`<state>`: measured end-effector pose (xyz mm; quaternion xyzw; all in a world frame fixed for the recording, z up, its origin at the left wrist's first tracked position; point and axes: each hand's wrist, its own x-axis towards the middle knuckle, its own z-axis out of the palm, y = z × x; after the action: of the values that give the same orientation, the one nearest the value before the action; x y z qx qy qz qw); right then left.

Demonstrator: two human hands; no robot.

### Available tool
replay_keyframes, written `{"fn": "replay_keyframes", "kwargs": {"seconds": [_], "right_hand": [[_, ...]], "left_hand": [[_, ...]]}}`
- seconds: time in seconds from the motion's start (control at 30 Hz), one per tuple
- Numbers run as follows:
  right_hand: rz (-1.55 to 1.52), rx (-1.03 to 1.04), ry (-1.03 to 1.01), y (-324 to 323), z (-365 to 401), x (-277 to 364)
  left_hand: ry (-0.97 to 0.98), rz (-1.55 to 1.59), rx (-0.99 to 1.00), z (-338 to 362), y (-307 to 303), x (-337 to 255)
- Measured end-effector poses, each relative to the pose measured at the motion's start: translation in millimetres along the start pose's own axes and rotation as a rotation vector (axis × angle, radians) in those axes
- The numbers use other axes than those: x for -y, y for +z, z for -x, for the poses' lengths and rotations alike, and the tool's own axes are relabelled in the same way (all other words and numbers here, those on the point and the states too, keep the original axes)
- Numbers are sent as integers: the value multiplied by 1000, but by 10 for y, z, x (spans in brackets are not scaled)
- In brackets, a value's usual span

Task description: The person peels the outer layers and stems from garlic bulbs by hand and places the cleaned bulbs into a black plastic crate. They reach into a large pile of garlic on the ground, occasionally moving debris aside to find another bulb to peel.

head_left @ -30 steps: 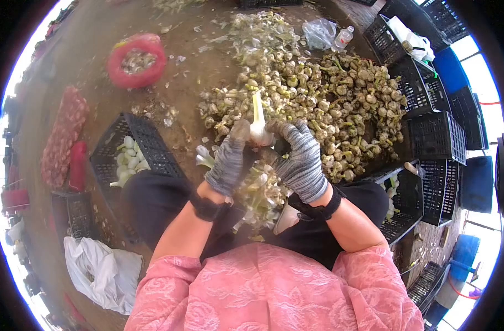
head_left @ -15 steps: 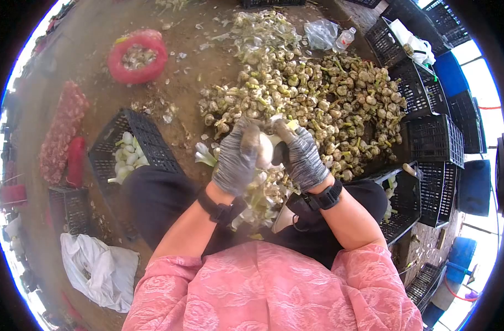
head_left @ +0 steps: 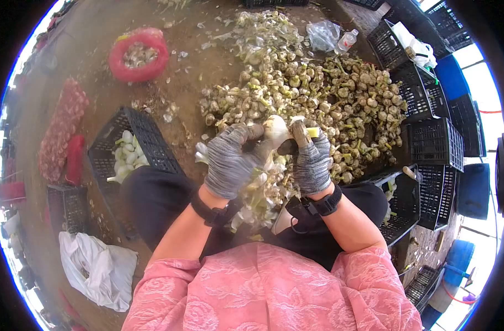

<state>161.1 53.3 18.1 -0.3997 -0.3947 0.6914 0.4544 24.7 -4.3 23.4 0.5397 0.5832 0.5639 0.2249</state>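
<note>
My left hand (head_left: 230, 163), in a grey striped work glove, is closed round a pale garlic bulb (head_left: 275, 130) in front of my lap. On the bulb's other side, my right hand (head_left: 311, 160), gloved alike, pinches the stem end with the thumb on top. A cut yellow-green stem tip (head_left: 313, 132) sticks out past the right thumb. Loose peelings and leaves (head_left: 265, 190) lie between my legs, below both hands. Just beyond the hands spreads a large heap of unpeeled garlic bulbs (head_left: 345, 105). The fingers' undersides are hidden.
At my left knee a black crate (head_left: 155, 140) holds white peeled garlic (head_left: 129, 151). Another crate (head_left: 403, 212) stands at my right knee. Stacked crates (head_left: 436, 140) line the right side. A red net ring (head_left: 158, 63), a white sack (head_left: 97, 270) and a bottle (head_left: 347, 40) lie around.
The garlic bulb has turned and its rounded end now shows upward between my hands. My left hand has shifted slightly left and down, and the stem tip now points right.
</note>
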Motion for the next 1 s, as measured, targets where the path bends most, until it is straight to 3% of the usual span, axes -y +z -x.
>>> {"fn": "replay_keyframes", "kwargs": {"seconds": [0.07,0.2,0.27,0.3,0.37,0.4,0.63,0.73,0.77,0.83,0.97,1.0], "right_hand": [[12,13,-8,-26,-10,-22],[10,35,0,-30,-5,-23],[-48,4,25,-24,-35,-51],[-106,-31,48,-26,-47,-63],[-56,-14,15,-66,-47,-58],[-6,1,-16,-74,-40,-50],[-43,-3,-1,-67,-3,-46],[-88,88,31,-73,-14,-57],[-162,74,32,-47,-1,-43],[-236,64,34,-37,8,-34],[-261,148,-1,-72,-6,-11],[-233,121,-7,-87,-24,-31]], "left_hand": [[-132,165,11,28,7,41],[-36,-55,22,15,-34,74],[-318,230,48,-1,-16,63],[-317,231,47,2,-2,53],[-219,197,-8,13,25,31],[-4,-22,-20,6,29,29],[210,-363,56,-18,-47,25],[-376,283,-15,-55,-57,111],[-377,283,-20,-70,-72,165],[-613,501,-45,-104,-100,275],[-755,654,-79,-98,-112,340],[-641,619,-100,-93,-112,281]]}}
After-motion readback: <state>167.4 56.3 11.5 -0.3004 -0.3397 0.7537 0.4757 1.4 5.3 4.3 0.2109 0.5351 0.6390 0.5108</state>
